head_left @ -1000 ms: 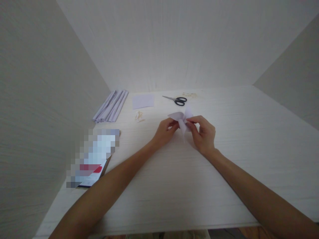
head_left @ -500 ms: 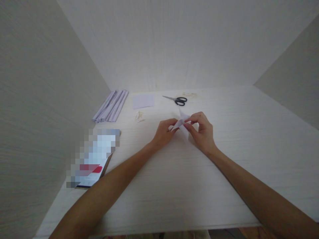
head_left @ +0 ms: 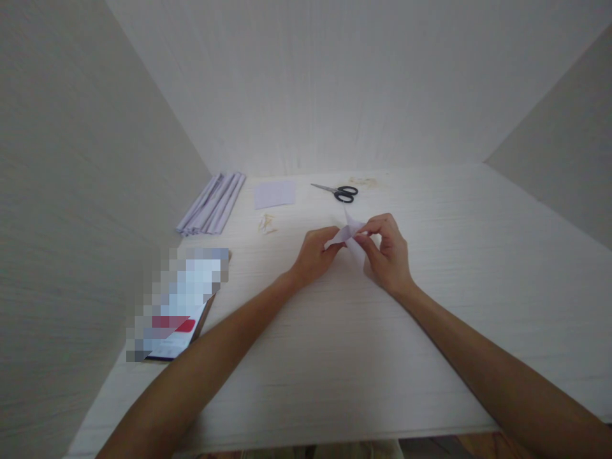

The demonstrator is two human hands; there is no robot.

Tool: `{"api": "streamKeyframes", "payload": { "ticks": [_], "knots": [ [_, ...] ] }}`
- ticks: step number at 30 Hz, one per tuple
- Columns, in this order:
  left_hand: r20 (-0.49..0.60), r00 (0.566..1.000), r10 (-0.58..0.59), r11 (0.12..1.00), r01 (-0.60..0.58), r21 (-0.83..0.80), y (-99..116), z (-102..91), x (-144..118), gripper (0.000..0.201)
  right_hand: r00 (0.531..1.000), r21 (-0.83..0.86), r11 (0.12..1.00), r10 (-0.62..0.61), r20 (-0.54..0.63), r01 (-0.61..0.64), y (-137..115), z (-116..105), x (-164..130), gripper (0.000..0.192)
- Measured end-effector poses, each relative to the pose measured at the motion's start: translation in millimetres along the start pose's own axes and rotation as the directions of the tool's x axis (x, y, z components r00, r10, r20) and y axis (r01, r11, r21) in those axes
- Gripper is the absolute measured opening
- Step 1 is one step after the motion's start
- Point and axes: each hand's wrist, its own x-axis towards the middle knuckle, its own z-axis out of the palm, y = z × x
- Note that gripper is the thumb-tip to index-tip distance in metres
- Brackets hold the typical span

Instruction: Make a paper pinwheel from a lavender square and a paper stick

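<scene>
A piece of pale lilac paper (head_left: 354, 248), folded into pointed flaps, is held between my two hands over the middle of the table. My left hand (head_left: 317, 254) is closed on its left side, thumb and fingers pinching a flap. From the right, my right hand (head_left: 388, 254) pinches the paper near its centre between thumb and fingertips. Just beyond the paper lie scissors (head_left: 343, 194) with black handles, blades pointing left. The fingers partly cover the folds, so the exact shape is unclear.
A flat stack of lilac paper (head_left: 275, 194) lies at the back, with small pale strips (head_left: 266, 224) before it. Rolled lilac papers (head_left: 213, 204) rest at the back left. A phone (head_left: 184, 312) lies near my left forearm. White walls (head_left: 306, 89) enclose the table (head_left: 306, 382).
The paper has shifted slightly in my fingers; its left flap looks more opened and the lower flap sits nearer my right palm. Both hands have barely moved.
</scene>
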Motion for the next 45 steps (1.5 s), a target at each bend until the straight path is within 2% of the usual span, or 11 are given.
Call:
{"api": "streamKeyframes", "payload": {
  "ticks": [3, 7, 9, 18, 27, 45],
  "knots": [
    [0.012, 1.0, -0.003, 1.0, 0.003, 0.013, -0.1, 0.2, 0.1, 0.015, 0.999, 0.03, 0.999, 0.014, -0.039, -0.013, 1.5, 0.4, -0.6, 0.005],
    [0.008, 1.0, -0.028, 0.999, 0.028, 0.025, -2.2, -0.8, 0.3, 0.017, 0.98, 0.083, 0.996, 0.056, -0.19, -0.04, 6.9, 0.3, 0.6, 0.008],
    [-0.002, 0.999, -0.038, 0.999, 0.038, 0.014, -3.1, -1.3, 0.3, 0.017, 0.975, 0.089, 0.995, 0.07, -0.212, -0.052, 9.4, 0.1, 1.0, 0.007],
    [0.012, 0.998, -0.058, 0.998, 0.059, -0.023, -2.8, -0.3, 0.4, 0.016, 0.991, 0.128, 0.988, 0.103, -0.087, -0.091, 11.7, 0.8, -0.7, 0.006],
    [0.002, 0.998, -0.064, 0.998, 0.064, -0.013, -0.5, -0.3, 1.6, 0.012, 0.999, 0.026, 0.999, 0.03, -0.017, -0.029, 1.8, -1.7, -0.2, 0.009],
    [0.029, 0.997, -0.078, 0.989, 0.081, -0.126, 1.5, 0.0, -0.2, 0.014, 0.998, -0.054, 0.998, -0.029, 0.05, 0.032, 1.2, 0.4, 0.9, 0.009]
  ]
}}
